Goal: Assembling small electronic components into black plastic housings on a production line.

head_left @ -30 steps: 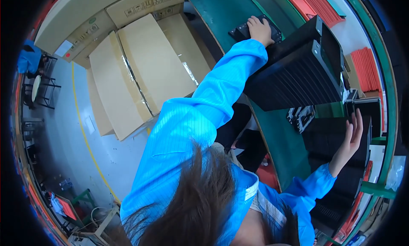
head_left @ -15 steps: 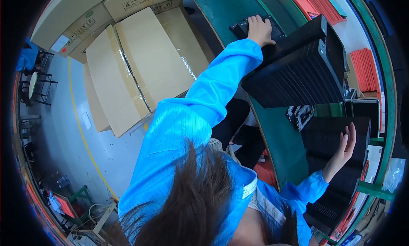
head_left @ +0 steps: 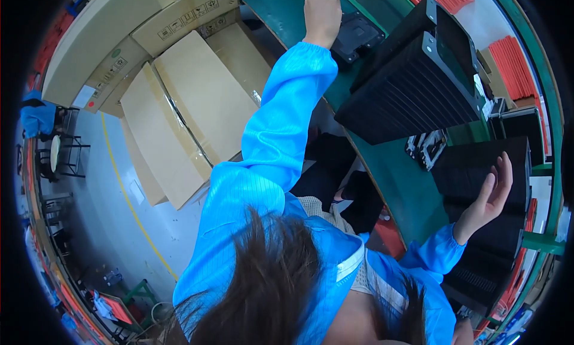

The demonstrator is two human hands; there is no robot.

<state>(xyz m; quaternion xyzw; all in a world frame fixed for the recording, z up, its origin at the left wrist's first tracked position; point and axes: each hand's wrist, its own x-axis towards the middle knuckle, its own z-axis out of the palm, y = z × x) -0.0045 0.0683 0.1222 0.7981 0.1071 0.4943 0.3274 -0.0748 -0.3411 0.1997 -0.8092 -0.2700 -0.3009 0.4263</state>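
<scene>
My left hand [head_left: 323, 15] is at the top edge of the view, over the green workbench [head_left: 412, 192]. Most of its fingers are cut off by the edge or hidden, so I cannot tell what they hold. Just right of it lies a flat black bracket plate [head_left: 359, 35]. Beside the plate stand black ribbed metal housings [head_left: 412, 88], packed close together. My right hand [head_left: 487, 198] is open and raised, fingers extended, in front of a black panelled housing [head_left: 478, 166]. Small silver-and-black metal parts [head_left: 426, 148] sit on the bench between the two groups of housings.
Large cardboard boxes [head_left: 197, 106] stand to the left of the bench. Red sheets [head_left: 514, 67] are stacked at the far right, behind a green frame rail [head_left: 553, 118]. A yellow line [head_left: 122, 184] runs along the grey floor.
My left hand has moved off the black bracket plate, up and to the left toward the view's edge. My right hand stays open, slightly shifted. The whole view has turned a little.
</scene>
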